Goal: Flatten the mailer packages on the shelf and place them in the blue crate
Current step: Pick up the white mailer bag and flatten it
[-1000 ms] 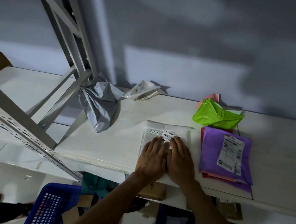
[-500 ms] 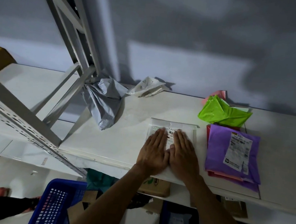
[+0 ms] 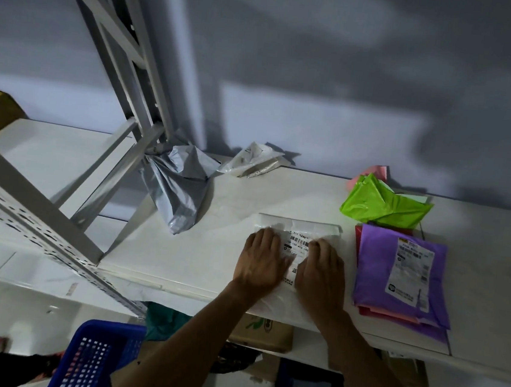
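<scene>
So both hands are flat on the white mailer point(image 3: 299, 229) at the front edge of the shelf point(image 3: 210, 251): left hand point(image 3: 261, 261) and right hand point(image 3: 323, 274) palms down, fingers stretched out and close together, pressing, not gripping, with the barcode label showing between them. Just right of it sits a flat stack with a glossy purple mailer point(image 3: 375, 269) on top. A crumpled lime green mailer point(image 3: 379, 206) sits behind that, near the back edge. A puffy, wrinkled grey mailer point(image 3: 178, 191) leans by the metal upright point(image 3: 120, 53), with a small clear bag point(image 3: 254, 160) at the back. The blue crate point(image 3: 94, 362), plastic lattice, sits below the front edge, left.
</scene>
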`<state>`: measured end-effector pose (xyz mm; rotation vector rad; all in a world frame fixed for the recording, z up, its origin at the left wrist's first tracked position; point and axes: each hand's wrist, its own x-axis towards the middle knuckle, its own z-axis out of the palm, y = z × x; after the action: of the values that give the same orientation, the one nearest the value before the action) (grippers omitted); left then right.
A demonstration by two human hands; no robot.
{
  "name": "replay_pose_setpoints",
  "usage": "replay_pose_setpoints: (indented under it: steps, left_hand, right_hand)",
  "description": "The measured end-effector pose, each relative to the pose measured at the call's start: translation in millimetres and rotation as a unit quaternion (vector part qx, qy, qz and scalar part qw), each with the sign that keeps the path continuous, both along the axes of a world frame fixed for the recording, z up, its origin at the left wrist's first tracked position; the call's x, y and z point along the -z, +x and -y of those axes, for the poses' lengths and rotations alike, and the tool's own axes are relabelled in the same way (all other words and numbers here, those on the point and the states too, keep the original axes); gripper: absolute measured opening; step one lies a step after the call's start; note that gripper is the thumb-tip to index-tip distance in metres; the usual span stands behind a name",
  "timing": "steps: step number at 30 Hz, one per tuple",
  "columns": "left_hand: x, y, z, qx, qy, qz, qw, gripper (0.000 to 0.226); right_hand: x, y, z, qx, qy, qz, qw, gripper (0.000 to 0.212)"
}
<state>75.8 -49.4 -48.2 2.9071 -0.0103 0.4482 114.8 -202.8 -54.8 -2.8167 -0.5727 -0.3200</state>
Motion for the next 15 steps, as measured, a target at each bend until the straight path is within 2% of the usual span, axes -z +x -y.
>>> replay_pose_setpoints:
  steps: [4, 6, 12, 15]
  left_hand:
    - [17, 4, -3, 0.077, 0.035, 0.017, 0.996, 0.055]
    - [16, 9, -6, 0.085, 0.031, -0.016, 0.996, 0.056]
    - [14, 12, -5, 0.07, -0.002, -0.041, 0.997, 0.059]
    - [16, 10, -7, 0.018, -0.023, -0.053, 0.998, 0.067]
  right_hand:
    - [7, 10, -4, -0.102, -0.021, 0.052, 0.993, 0.052]
    - [11, 15, -4, -0.125, -0.028, 0.057, 0.99, 0.055]
    - [19, 21, -1, -0.105, -0.049, 0.019, 0.993, 0.056]
    - [17, 21, -5, -0.04, 0.013, -0.002, 0.999, 0.058]
